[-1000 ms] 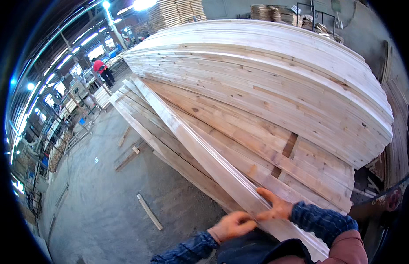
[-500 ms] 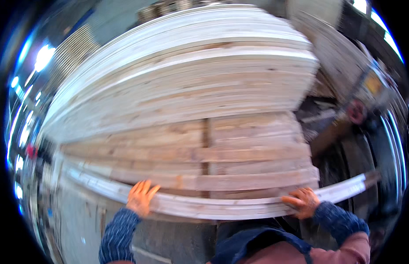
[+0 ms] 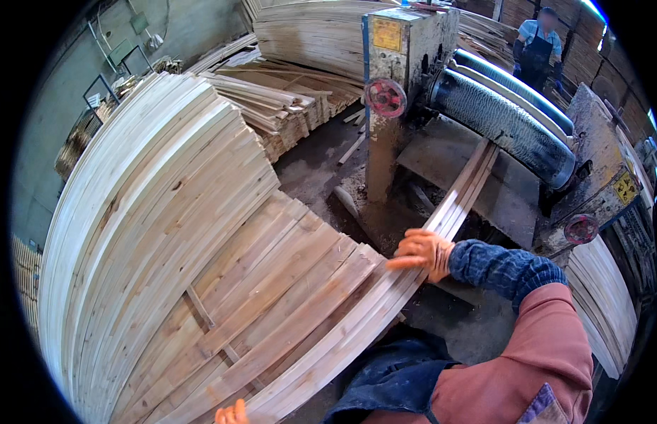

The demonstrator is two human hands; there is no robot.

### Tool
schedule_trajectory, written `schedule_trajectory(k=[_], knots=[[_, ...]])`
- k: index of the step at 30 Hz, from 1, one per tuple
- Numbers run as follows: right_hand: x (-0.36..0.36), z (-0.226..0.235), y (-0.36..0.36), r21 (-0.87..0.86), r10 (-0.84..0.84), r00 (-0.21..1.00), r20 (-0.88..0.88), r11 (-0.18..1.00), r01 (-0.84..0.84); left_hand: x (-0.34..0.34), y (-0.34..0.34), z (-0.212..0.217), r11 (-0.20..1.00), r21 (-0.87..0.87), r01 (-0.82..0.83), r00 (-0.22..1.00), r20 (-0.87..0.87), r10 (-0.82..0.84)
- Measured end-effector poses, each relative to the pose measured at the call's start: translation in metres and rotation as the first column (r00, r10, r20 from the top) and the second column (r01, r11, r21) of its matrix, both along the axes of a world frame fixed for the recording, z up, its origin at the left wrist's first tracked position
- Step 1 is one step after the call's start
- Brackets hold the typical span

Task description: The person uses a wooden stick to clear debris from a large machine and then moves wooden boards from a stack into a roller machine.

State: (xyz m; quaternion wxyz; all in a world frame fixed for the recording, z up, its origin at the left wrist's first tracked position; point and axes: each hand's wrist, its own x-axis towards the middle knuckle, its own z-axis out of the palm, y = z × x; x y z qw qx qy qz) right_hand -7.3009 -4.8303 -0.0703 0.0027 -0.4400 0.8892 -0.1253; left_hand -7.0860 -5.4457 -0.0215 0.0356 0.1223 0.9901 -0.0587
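Note:
My right hand lies on top of a bundle of long thin boards, fingers stretched along them and gripping their edge. The boards run from the lower left up to the grey roller of a woodworking machine, their far end resting on its feed table. Only the fingertips of my left hand show at the bottom edge, touching the near end of the same boards; whether they grip is hidden. The bundle lies along the right side of a big stack of boards.
The machine has a red handwheel on its post and another at the right. A person in a blue shirt and dark apron stands behind it. More board piles lie at the back and on the right.
My view has swung from the stack toward the machine. The long boards, held crosswise in both hands before, now point at the roller, with my right hand far forward and my left at the near end.

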Motion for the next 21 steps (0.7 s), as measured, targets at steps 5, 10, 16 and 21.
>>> schedule_trajectory(k=[5,10,16,21], knots=[[0.004,-0.015,0.042,0.147,-0.27,0.96,-0.071,0.949,0.278,-0.046,0.093,-0.027,0.996,0.083,-0.022,0.998,0.06,0.017],[0.016,-0.037,-0.01,-0.026,-0.093,0.996,-0.01,0.995,0.093,-0.078,0.164,-0.03,0.991,0.127,-0.053,0.99,0.136,0.035],[0.014,-0.038,-0.04,0.036,-0.059,0.996,-0.061,0.997,0.061,-0.101,0.24,-0.052,0.955,0.293,-0.041,0.995,0.095,0.014],[-0.017,-0.023,0.025,0.114,-0.068,0.995,0.076,0.992,0.059,-0.112,0.284,-0.061,0.882,0.452,0.134,0.985,-0.155,-0.07]])
